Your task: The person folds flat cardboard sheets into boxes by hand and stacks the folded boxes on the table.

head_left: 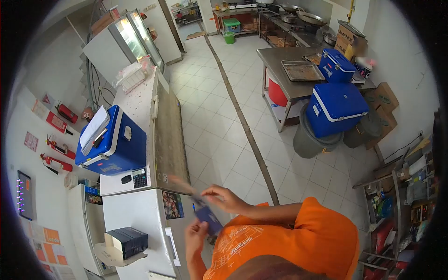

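Observation:
Between my hands is a small dark blue packet [209, 220], tilted. My left hand [196, 235] pinches its lower left side between thumb and fingers. At its upper end, my right hand [225, 199] has thumb and fingers closed; what they hold is too small and blurred to name. A blurred brownish strip [183, 184] extends up and left from there. An open carton [112, 243] holding dark blue packets [128, 241] stands on the white cabinet top [128, 207] to the left of my hands.
A blue cooler [122, 147] with papers, a calculator [139, 178] and a dark phone-like object [126, 179] are on the left counter. Two blue coolers [338, 105] stand at the right by a steel table [270, 58]. Shelves [396, 205] line the lower right.

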Motion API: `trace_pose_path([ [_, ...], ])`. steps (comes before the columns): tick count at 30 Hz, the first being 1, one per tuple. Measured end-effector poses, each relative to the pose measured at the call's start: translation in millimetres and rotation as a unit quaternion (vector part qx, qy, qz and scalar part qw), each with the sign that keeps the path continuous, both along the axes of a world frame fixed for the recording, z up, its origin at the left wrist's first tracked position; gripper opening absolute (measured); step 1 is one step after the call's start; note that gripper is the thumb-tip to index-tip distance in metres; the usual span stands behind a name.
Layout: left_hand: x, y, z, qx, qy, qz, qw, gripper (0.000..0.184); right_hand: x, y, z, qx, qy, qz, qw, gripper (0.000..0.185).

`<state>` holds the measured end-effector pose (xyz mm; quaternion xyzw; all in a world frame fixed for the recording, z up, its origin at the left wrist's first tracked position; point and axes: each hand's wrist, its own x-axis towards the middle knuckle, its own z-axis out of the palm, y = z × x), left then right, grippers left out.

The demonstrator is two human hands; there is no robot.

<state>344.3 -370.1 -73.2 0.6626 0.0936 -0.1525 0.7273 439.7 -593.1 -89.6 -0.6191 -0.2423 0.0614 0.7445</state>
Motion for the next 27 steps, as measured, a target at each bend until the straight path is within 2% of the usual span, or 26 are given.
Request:
trace_pose_path([
  [2, -11.5, -28.6, 18.3, -0.02, 0.096, -0.081, 0.992, 0.018, 7.3, -3.5, -25.0, 0.004, 0.014, 0.041, 0.999, 0.024],
  [3, -13.7, -33.5, 21.5, -0.04, 0.105, -0.068, 0.991, 0.02, 6.5, -9.3, -21.9, -0.069, 0.047, 0.161, 0.983, 0.026],
  [6, -22.8, -33.0, 16.2, -0.091, 0.127, -0.028, 0.987, 0.027, 2.3, -14.1, 4.5, -0.138, -0.153, 0.323, 0.924, 0.027],
  [7, -27.1, -30.0, 8.0, -0.101, 0.129, -0.015, 0.986, 0.029, 0.7, -13.9, 13.1, -0.141, -0.127, 0.333, 0.924, 0.026],
  [9, -34.6, -29.7, 3.2, -0.106, 0.127, 0.004, 0.986, 0.03, 9.8, -12.0, 10.0, -0.154, -0.167, 0.338, 0.914, 0.023],
  [10, -35.1, -40.1, 25.4, -0.099, 0.126, 0.01, 0.987, 0.03, 13.7, -10.1, 10.6, -0.16, -0.188, 0.339, 0.908, 0.021],
  [11, -35.2, -45.2, 37.8, -0.092, 0.124, 0.015, 0.988, 0.029, 14.0, -8.2, 13.2, -0.191, -0.199, 0.274, 0.921, 0.02],
  [13, -38.3, -39.5, 20.8, -0.115, 0.109, 0.02, 0.987, 0.031, 12.9, -5.2, 23.7, -0.249, -0.217, 0.141, 0.933, 0.018],
  [16, -49.0, -27.9, 6.5, -0.1, 0.139, 0.023, 0.985, 0.037, 10.1, 7.8, 6.7, -0.132, -0.257, 0.182, 0.94, 0.016],
  [17, -50.5, -25.4, 3.6, -0.086, 0.158, 0.022, 0.983, 0.039, 12.8, 4.3, 2.4, -0.153, -0.141, 0.366, 0.907, 0.017],
  [20, -48.6, -35.9, 8.7, -0.096, 0.107, 0.057, 0.988, 0.057, 13.9, 4.1, 12.6, -0.234, -0.085, 0.451, 0.857, 0.019],
  [22, -41.8, -48.3, 4.7, -0.075, 0.066, 0.128, 0.987, 0.067, 1.5, 2.1, 10.6, -0.276, -0.276, 0.289, 0.874, 0.03],
  [23, -37.2, -52.4, 5.5, -0.072, 0.046, 0.161, 0.983, 0.07, -3.0, 0.5, 11.4, -0.289, -0.366, 0.201, 0.861, 0.036],
  [26, -26.3, -62.9, 19.9, -0.087, -0.005, 0.23, 0.969, 0.078, -13.7, -11.2, 53.5, -0.351, -0.411, 0.197, 0.818, 0.058],
  [27, -28.3, -62.9, 26.5, -0.073, -0.017, 0.212, 0.974, 0.077, -11.2, -11.5, 52.3, -0.339, -0.386, 0.185, 0.838, 0.062],
])
